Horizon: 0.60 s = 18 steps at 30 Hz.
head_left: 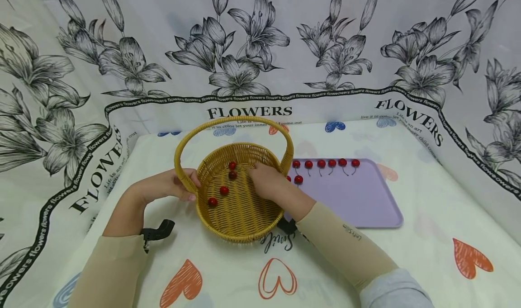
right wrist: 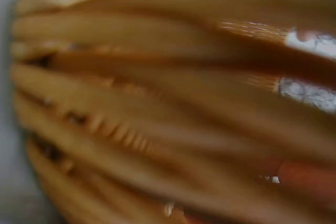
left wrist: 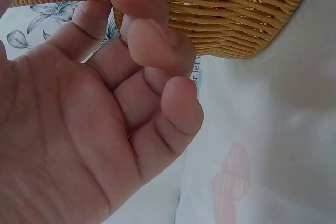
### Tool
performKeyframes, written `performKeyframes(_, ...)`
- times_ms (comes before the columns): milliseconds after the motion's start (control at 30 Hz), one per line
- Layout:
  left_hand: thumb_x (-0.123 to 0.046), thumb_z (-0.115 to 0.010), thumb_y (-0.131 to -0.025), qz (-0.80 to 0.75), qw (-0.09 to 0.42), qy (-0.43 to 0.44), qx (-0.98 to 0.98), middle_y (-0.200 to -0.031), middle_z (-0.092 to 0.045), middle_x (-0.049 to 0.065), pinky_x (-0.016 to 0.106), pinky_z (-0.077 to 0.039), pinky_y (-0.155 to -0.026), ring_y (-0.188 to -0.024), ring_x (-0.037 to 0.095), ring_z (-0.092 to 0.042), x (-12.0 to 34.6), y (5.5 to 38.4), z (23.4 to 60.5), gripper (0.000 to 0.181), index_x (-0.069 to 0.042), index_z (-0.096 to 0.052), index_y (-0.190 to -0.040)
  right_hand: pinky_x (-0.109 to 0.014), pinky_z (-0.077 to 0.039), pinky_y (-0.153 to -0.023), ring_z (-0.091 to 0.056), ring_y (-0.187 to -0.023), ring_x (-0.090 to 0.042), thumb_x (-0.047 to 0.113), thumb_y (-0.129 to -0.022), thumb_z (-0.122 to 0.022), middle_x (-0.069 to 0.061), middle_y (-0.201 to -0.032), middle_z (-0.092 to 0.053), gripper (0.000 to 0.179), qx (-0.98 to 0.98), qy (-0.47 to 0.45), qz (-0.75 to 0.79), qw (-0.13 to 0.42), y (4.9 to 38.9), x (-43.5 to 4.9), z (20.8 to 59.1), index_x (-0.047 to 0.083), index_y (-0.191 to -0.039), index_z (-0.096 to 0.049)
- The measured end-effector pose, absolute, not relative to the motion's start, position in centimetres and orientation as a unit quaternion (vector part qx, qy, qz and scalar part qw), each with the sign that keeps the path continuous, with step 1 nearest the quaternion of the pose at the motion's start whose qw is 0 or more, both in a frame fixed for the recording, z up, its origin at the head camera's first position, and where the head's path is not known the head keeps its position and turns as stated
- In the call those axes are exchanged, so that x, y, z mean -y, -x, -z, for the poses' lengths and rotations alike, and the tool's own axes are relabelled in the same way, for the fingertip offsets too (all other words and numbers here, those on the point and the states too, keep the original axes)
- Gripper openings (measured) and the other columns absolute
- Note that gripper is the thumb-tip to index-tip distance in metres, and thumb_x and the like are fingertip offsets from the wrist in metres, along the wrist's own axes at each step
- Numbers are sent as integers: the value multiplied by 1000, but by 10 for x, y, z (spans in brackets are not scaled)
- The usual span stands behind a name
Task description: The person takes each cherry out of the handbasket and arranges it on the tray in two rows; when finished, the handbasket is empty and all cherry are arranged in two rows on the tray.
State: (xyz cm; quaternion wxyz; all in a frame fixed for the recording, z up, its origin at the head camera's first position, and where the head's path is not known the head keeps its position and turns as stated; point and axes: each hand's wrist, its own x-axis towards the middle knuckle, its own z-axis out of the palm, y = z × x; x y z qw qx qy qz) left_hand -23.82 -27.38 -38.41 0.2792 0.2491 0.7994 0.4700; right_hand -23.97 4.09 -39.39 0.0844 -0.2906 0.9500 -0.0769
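A yellow-brown wicker basket point(head_left: 244, 235) with a tall arched handle stands on the table. My left hand point(head_left: 172, 183) grips it at the left, where the handle meets the rim. In the left wrist view, curled fingers of that hand point(left wrist: 79, 114) lie at the basket's woven side point(left wrist: 226, 19). Several red cherries point(head_left: 224, 190) lie on the left part of the basket floor. My right hand point(head_left: 268, 181) reaches over the right rim into the basket, fingertips low near its floor; whether they hold anything is hidden. Blurred wicker point(right wrist: 131, 87) fills most of the right wrist view.
A light purple tray point(head_left: 346, 204) lies right of the basket, partly behind it and the right arm. Along its far edge runs a row of stemmed cherries point(head_left: 332, 163), with a second row's cherry point(head_left: 298, 179) nearer. A printed white cloth point(head_left: 325, 272) covers the table.
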Motion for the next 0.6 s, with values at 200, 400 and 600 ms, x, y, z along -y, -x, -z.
performKeyframes(200, -13, -82, -86, -464, 279, -242, -805, -88, -59, 2, 35, -41, -74, -81, 20, -51, 274, 240, 385, 28, -2, -65, -105, -33, -56, -78, -69, -94, -23, 0, -100, -62, -9, -99, -73, 17, -954, 293, 42, 48, 241, -40, 394, 9, -98, -77)
performKeyframes(400, -13, -81, -86, -465, 279, -246, -803, -87, -59, 1, 34, -40, -73, -81, 19, -49, 275, 239, 385, 28, -1, -64, -104, -31, -52, -77, -63, -86, -15, 6, -97, -68, -1, -93, -70, 11, -940, 320, 112, 27, 221, -58, 371, 11, -95, -78)
performKeyframes(600, -13, -81, -86, -465, 280, -247, -803, -87, -59, 1, 34, -40, -73, -81, 19, -50, 274, 239, 384, 28, -1, -64, -105, -29, -53, -81, -62, -97, -14, 7, -94, -72, 0, -108, -68, 16, -900, 355, 252, -11, 190, -114, 339, 12, -107, -79)
